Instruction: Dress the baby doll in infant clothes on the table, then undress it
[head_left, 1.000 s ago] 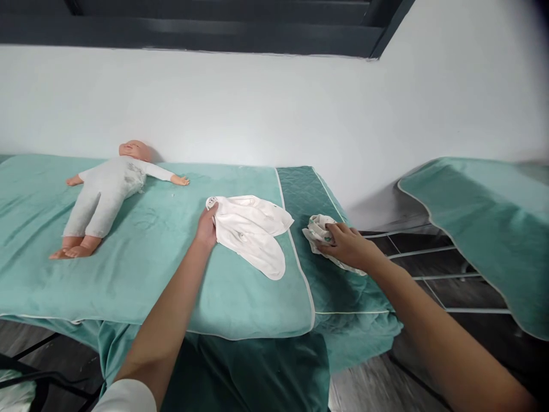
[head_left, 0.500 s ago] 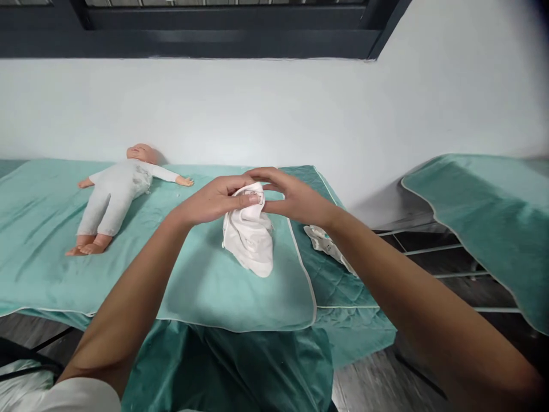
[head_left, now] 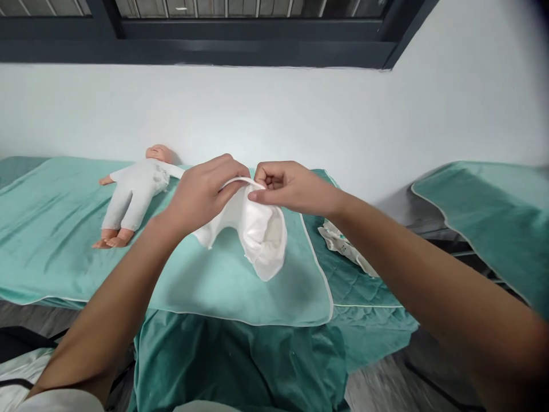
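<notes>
Over the bed, a small white baby garment [head_left: 265, 243] hangs from both of my hands, its upper edge drawn out between them. My left hand [head_left: 210, 187] is closed on that edge on one side, with its fingertips partly hidden by the cloth. My right hand [head_left: 288, 186] pinches the edge on the other side between thumb and curled fingers. Two lobes of the cloth droop below, with a curved gap between them. To the left a baby doll [head_left: 139, 183] in white clothes lies on its back on the light green sheet [head_left: 55, 217].
A crumpled white patterned cloth [head_left: 346, 249] lies on the dark green quilted cover [head_left: 360, 289] beside my right forearm. Another green-covered surface [head_left: 493, 212] stands at the far right. Behind the bed is a white wall [head_left: 300, 114] below a dark window frame [head_left: 240, 51].
The bunched garment has been spread wider between my hands, and its edge now stretches from one to the other. My right hand's fingers have closed on it. The view has shifted slightly.
</notes>
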The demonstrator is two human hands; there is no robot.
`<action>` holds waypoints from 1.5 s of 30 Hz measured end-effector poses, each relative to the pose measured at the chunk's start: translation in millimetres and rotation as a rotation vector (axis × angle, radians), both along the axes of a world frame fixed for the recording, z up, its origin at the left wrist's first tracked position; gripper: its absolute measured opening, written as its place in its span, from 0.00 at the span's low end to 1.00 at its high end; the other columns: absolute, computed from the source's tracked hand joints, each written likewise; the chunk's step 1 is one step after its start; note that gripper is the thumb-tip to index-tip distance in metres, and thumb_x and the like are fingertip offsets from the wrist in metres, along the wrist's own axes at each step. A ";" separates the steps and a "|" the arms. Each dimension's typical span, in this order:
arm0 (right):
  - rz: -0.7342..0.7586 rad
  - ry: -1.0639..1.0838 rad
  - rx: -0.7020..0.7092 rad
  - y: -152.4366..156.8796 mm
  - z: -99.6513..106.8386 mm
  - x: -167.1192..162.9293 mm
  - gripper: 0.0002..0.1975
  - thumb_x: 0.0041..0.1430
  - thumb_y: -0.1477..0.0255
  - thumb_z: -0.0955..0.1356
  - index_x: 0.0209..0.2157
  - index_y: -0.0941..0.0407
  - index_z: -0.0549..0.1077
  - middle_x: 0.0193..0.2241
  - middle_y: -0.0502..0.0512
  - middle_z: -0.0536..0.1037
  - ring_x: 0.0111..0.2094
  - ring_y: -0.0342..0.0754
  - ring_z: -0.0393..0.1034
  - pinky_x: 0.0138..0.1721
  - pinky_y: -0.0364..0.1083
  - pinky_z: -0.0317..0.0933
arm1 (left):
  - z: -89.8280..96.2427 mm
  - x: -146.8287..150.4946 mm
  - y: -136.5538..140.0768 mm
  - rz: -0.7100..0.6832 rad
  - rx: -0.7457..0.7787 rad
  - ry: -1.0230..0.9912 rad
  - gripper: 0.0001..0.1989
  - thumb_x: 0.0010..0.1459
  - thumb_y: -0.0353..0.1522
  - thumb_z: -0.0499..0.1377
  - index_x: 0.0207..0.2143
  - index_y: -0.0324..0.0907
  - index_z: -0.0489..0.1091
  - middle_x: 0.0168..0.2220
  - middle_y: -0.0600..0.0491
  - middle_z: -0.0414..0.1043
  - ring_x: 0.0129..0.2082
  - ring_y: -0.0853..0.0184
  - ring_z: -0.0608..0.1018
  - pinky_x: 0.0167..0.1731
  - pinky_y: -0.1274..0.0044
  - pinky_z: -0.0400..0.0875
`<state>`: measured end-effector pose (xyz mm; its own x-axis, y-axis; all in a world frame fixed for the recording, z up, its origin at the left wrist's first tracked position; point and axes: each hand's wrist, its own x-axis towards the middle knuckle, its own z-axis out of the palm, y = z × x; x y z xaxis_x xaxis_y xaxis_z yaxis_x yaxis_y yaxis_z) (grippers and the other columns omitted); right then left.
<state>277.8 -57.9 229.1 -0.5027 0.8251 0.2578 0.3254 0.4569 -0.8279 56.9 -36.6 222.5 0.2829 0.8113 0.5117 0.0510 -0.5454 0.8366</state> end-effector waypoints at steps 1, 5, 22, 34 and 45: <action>-0.070 -0.062 0.045 -0.1 -0.6 -2.9 0.13 0.58 0.67 0.72 0.28 0.54 0.65 0.24 0.44 0.64 0.25 0.39 0.55 0.28 0.42 0.50 | -2.9 -3.9 2.3 0.013 0.038 0.046 0.07 0.59 0.26 0.57 0.34 0.44 0.74 0.36 0.51 0.71 0.46 0.56 0.77 0.44 0.71 0.67; -0.389 -0.447 0.216 0.3 -3.7 -0.8 0.06 0.59 0.73 0.67 0.40 0.53 0.71 0.26 0.47 0.70 0.26 0.44 0.61 0.31 0.43 0.54 | -18.6 -22.7 16.3 0.149 0.273 0.445 0.12 0.52 0.22 0.56 0.36 0.44 0.74 0.38 0.50 0.72 0.43 0.56 0.77 0.42 0.70 0.67; -0.747 -0.676 0.212 -19.5 -40.0 89.8 0.15 0.56 0.76 0.63 0.40 0.52 0.79 0.35 0.54 0.82 0.33 0.52 0.73 0.33 0.48 0.60 | -26.6 -75.7 23.5 0.435 -0.050 0.982 0.16 0.65 0.41 0.51 0.47 0.49 0.74 0.36 0.51 0.79 0.35 0.55 0.79 0.33 0.71 0.69; -0.797 -0.838 0.152 43.6 -155.8 31.8 0.23 0.63 0.79 0.62 0.59 0.64 0.68 0.60 0.71 0.70 0.58 0.60 0.66 0.58 0.56 0.61 | -146.7 -24.7 66.6 0.708 0.139 1.194 0.16 0.66 0.30 0.51 0.54 0.36 0.68 0.56 0.35 0.70 0.59 0.43 0.69 0.52 0.54 0.68; -0.848 -0.726 -0.032 75.2 -237.9 -44.7 0.30 0.70 0.66 0.57 0.66 0.69 0.60 0.70 0.72 0.58 0.72 0.63 0.48 0.70 0.60 0.45 | -228.2 22.7 82.3 0.520 0.085 1.022 0.21 0.68 0.30 0.47 0.59 0.32 0.66 0.64 0.37 0.65 0.66 0.53 0.66 0.69 0.60 0.53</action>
<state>233.2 17.4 -8.8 0.2035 0.9735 0.1040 0.9329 -0.1605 -0.3225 79.6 45.7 -5.6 0.2388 0.9252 0.2950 0.9199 -0.3128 0.2364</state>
